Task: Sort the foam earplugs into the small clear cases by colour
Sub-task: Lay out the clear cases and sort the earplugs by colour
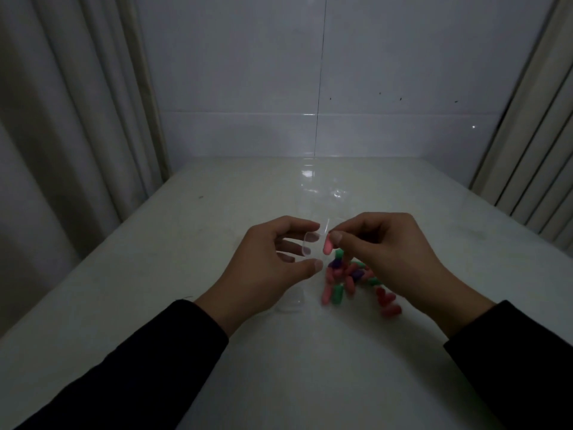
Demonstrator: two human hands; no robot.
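Thumb and forefinger of my right hand [393,252] pinch one pink earplug [327,246] at its upper end; the plug hangs nearly upright, and my other fingers curl loosely toward the palm. My left hand [266,271] is half open and grips a small clear case [311,243] between thumb below and fingers above, its open side facing the pink plug, just beside it. Whether plug and case touch, I cannot tell. Below my right hand, the remaining earplugs [350,280], pink, green and purple, lie in a loose pile on the white table [155,274]. A second clear piece [293,302], faint and hard to identify, lies on the table near my left wrist. Dark sleeves [124,367] cover both forearms.
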